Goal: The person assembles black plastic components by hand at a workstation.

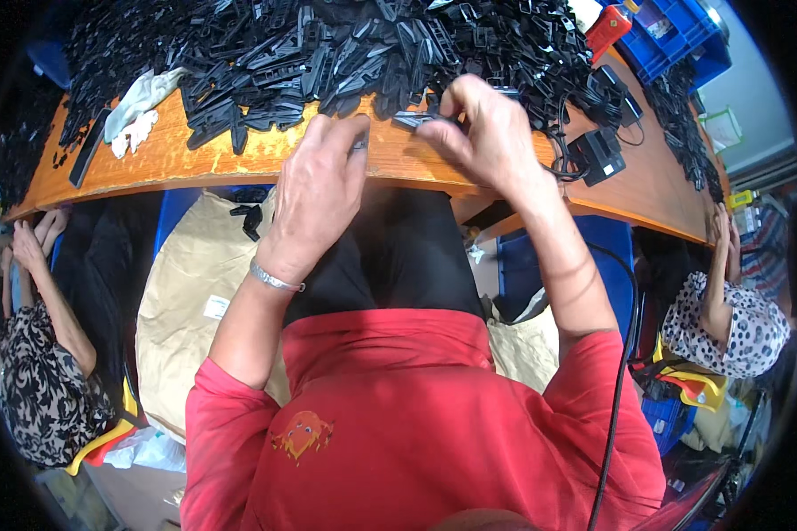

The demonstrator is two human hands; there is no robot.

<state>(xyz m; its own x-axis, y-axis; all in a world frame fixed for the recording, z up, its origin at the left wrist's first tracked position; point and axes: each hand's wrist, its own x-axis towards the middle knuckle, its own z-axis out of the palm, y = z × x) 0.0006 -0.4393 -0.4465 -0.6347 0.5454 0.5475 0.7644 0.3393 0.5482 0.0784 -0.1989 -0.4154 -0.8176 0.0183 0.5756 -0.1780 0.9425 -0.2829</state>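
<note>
My left hand [321,181] is raised over the front edge of the wooden table [266,159], its fingers curled in. A bit of something grey shows at its fingertips, too small to name. On the right, my right hand [496,133] bends over the edge of the heap, slightly blurred. Its thumb and forefinger close round one end of a slim black plastic part [409,119] with a shiny grey face. Just beyond both hands lies a large pile of similar black plastic parts [328,66].
At the left lie a pale glove [142,102] and a dark bar [88,150]. Black boxes with cables [596,155], a red bottle [608,31] and a blue crate [669,35] stand right. A brown sack [190,301] hangs below the table. Other people sit at both sides.
</note>
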